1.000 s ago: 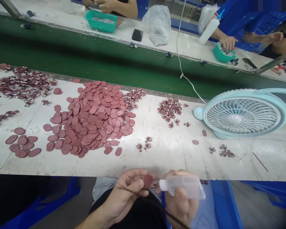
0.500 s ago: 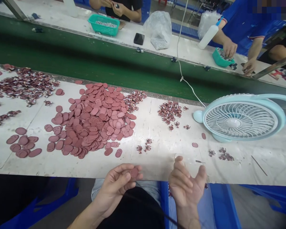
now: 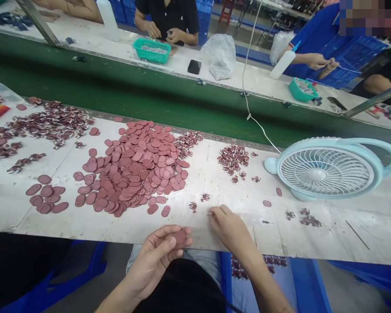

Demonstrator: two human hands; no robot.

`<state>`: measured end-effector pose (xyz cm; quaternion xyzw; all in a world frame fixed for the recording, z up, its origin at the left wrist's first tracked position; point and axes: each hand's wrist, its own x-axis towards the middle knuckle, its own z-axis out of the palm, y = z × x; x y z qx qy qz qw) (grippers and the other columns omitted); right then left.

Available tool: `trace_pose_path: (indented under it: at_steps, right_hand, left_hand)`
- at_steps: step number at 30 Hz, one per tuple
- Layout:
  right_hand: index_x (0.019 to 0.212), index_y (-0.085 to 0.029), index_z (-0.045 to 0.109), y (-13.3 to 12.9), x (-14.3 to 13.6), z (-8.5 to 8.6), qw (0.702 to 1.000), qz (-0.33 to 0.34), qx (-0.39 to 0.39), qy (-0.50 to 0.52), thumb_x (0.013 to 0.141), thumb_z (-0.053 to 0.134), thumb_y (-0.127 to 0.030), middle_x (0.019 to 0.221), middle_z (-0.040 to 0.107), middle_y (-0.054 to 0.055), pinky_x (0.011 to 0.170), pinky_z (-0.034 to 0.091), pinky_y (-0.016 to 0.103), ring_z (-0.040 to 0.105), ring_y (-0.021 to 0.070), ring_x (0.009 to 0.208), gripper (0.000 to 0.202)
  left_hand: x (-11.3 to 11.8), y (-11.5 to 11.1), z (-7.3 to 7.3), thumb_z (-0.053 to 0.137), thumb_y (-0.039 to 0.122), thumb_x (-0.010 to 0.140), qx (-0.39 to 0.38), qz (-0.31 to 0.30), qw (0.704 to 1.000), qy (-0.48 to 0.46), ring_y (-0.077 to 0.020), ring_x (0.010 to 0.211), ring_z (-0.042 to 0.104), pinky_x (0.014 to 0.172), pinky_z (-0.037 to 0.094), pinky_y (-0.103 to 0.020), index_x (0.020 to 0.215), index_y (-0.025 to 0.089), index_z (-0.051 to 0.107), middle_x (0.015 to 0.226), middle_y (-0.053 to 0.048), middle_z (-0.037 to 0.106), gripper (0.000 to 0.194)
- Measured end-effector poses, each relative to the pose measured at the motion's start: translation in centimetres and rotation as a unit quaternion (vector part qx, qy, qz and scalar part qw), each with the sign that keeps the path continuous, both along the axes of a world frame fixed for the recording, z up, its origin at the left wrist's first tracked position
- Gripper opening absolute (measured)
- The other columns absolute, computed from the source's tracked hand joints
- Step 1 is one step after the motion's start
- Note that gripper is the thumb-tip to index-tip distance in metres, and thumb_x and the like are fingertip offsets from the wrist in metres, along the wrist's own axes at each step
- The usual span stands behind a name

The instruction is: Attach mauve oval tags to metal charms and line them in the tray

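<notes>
My left hand point(image 3: 156, 256) grips a reddish-brown oval disc point(image 3: 180, 237) between thumb and fingers, just over the table's front edge. Small marks or holes show on the disc's face. My right hand point(image 3: 230, 228) is low over the white table, palm down, with its fingers drawn together. Whatever those fingertips pinch is hidden. Just beyond them lie a few small dark-red and white figure-like pieces point(image 3: 205, 197). To the left spreads a big heap of the same oval discs point(image 3: 133, 169).
A light-blue fan point(image 3: 326, 167) stands at the right, its cord point(image 3: 260, 126) running up. Small pieces are piled at the middle point(image 3: 233, 157) and far left point(image 3: 52, 121). A blue crate point(image 3: 308, 282) holds rows of pieces below. Co-workers sit across the green belt point(image 3: 117, 95).
My right hand has gone from open, palm up, to closed fingers farther left by the small pieces. My left hand keeps the disc. The camera view has shifted slightly.
</notes>
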<state>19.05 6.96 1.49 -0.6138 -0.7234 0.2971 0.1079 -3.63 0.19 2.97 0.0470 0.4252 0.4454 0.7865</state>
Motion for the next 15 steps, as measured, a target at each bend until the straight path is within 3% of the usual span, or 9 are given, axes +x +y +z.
trace_pose_path:
  at_steps: [2, 4, 7, 9, 12, 15]
  right_hand:
    - [0.1, -0.024, 0.071, -1.2, 0.5, 1.2, 1.0, -0.007, -0.012, 0.015, 0.094, 0.054, -0.023, 0.093, 0.062, 0.003, 0.069, 0.053, 0.027, 0.064, 0.0153, 0.078, 0.019]
    - [0.098, -0.026, 0.071, -2.9, 0.6, 2.3, 0.992, -0.055, -0.046, 0.106, 0.093, 0.058, -0.032, 0.099, 0.065, 0.003, 0.065, 0.055, 0.025, 0.067, 0.0155, 0.082, 0.015]
    - [0.093, -0.027, 0.073, -5.5, -0.1, 3.3, 0.932, -0.156, -0.126, 0.303, 0.084, 0.071, -0.039, 0.09, 0.071, 0.001, 0.059, 0.057, 0.024, 0.069, 0.0152, 0.074, 0.015]
    - [0.092, -0.028, 0.075, -6.7, -0.9, 3.5, 0.89, -0.182, -0.167, 0.382, 0.081, 0.075, -0.037, 0.085, 0.074, -0.001, 0.061, 0.059, 0.025, 0.07, 0.0148, 0.068, 0.015]
    - [0.095, -0.027, 0.077, -7.2, -1.9, 3.6, 0.863, -0.182, -0.2, 0.427, 0.082, 0.074, -0.034, 0.088, 0.077, 0.001, 0.064, 0.06, 0.026, 0.072, 0.0152, 0.07, 0.015]
    - [0.094, -0.025, 0.078, -7.1, -2.4, 3.6, 0.866, -0.181, -0.202, 0.42, 0.082, 0.074, -0.033, 0.085, 0.077, 0.001, 0.064, 0.06, 0.026, 0.072, 0.0155, 0.069, 0.016]
  left_hand:
    - [0.1, 0.0, -0.2, 0.076, 0.019, 0.084, 0.005, -0.008, 1.0, -0.002, -0.0235, 0.099, 0.076, 0.073, 0.059, -0.021, 0.099, 0.016, 0.074, 0.118, -0.014, 0.077, 0.016]
    - [0.5, -0.1, -0.5, 0.078, 0.02, 0.081, 0.011, -0.014, 1.0, 0.0, -0.0245, 0.1, 0.075, 0.072, 0.059, -0.021, 0.097, 0.017, 0.076, 0.121, -0.013, 0.076, 0.016]
    - [1.2, -0.3, -0.8, 0.083, 0.022, 0.077, 0.018, -0.031, 0.999, 0.007, -0.0259, 0.1, 0.075, 0.072, 0.058, -0.023, 0.094, 0.019, 0.077, 0.117, -0.01, 0.078, 0.018]
    - [1.7, -0.4, -0.9, 0.083, 0.024, 0.076, 0.03, -0.044, 0.998, 0.021, -0.0253, 0.1, 0.074, 0.072, 0.058, -0.024, 0.093, 0.02, 0.078, 0.114, -0.01, 0.079, 0.018]
    - [2.2, -0.6, -1.0, 0.083, 0.021, 0.076, 0.068, -0.059, 0.996, 0.029, -0.0218, 0.094, 0.074, 0.073, 0.059, -0.026, 0.094, 0.02, 0.079, 0.109, -0.009, 0.08, 0.018]
    - [2.4, -0.6, -1.1, 0.08, 0.016, 0.078, 0.101, -0.067, 0.993, 0.014, -0.0185, 0.087, 0.074, 0.076, 0.058, -0.026, 0.096, 0.021, 0.078, 0.098, -0.007, 0.082, 0.019]
